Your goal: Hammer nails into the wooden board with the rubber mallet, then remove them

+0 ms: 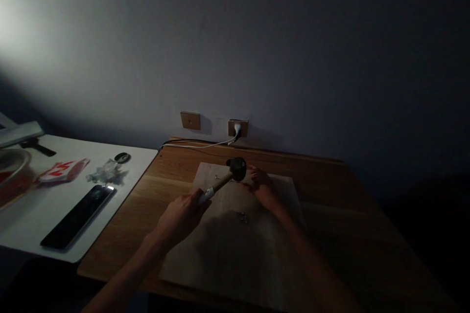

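My left hand [183, 212] is wrapped round the pale handle of a hammer [223, 181]. The dark hammer head is raised over the far part of a wooden board [235, 249]. Just right of the head, my right hand [262, 183] rests at the board with its fingers bent together; whatever they pinch is too dark and small to name. A small shiny nail or screw [216, 176] stands near the board's far left. Several small metal pieces [242, 217] lie loose nearer the middle.
Under the board is a brown wooden table [341, 234]. A white table [22, 227] on the left bears a phone [79, 217], a clear plastic bag [108, 171], a red and white packet [62, 171] and a bowl [14, 176]. Cables run to a wall socket [232, 128] behind.
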A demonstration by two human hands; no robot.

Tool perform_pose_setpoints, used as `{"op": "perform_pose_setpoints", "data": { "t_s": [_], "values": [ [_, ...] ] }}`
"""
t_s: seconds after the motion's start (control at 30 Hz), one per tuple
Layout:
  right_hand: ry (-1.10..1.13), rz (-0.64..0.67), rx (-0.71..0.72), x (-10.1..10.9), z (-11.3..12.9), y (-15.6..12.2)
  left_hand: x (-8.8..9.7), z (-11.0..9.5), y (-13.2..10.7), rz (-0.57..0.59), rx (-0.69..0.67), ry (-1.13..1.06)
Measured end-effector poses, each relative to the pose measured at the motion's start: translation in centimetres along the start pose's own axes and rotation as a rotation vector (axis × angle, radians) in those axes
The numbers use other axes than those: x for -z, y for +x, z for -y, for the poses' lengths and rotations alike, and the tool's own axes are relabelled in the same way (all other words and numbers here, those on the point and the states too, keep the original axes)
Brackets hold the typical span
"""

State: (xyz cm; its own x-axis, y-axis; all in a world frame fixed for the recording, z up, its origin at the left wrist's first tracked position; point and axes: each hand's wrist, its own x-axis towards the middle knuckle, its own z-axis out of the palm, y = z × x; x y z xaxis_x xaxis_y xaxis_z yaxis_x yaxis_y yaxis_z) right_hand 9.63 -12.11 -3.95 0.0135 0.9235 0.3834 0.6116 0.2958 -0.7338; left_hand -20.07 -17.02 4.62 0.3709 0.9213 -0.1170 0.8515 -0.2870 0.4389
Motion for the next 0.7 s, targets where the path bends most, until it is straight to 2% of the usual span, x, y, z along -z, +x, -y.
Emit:
{"op": "perform_pose_setpoints", "data": {
  "t_s": [0.1,0.17,0.27,0.37,0.43,0.57,0.7],
  "values": [
    [0.016,-0.01,-0.045,2.6,-0.3,-1.0,-0.7,-0.3,0.2,0.014,0.012,0.038],
    [0.01,-0.002,-0.056,4.1,0.2,-1.8,-0.9,-0.6,0.0,-0.008,0.028,-0.026],
    [0.003,0.12,-0.07,5.1,2.2,-3.2,-0.7,-1.3,-0.5,-0.074,0.025,-0.199],
    [-0.024,0.36,-0.064,4.6,4.8,-4.5,-0.3,-1.9,-1.0,-0.149,0.032,-0.313],
    [-0.06,0.465,-0.045,3.9,6.2,-5.1,-0.2,-1.9,-1.1,-0.165,0.038,-0.34],
    [-0.108,0.524,0.028,2.6,7.7,-5.6,-1.2,-0.7,-1.4,-0.137,0.032,-0.367],
    [-0.149,0.538,0.08,2.3,7.8,-5.5,-2.8,0.3,-2.3,-0.099,0.074,-0.439]
  ]
}}
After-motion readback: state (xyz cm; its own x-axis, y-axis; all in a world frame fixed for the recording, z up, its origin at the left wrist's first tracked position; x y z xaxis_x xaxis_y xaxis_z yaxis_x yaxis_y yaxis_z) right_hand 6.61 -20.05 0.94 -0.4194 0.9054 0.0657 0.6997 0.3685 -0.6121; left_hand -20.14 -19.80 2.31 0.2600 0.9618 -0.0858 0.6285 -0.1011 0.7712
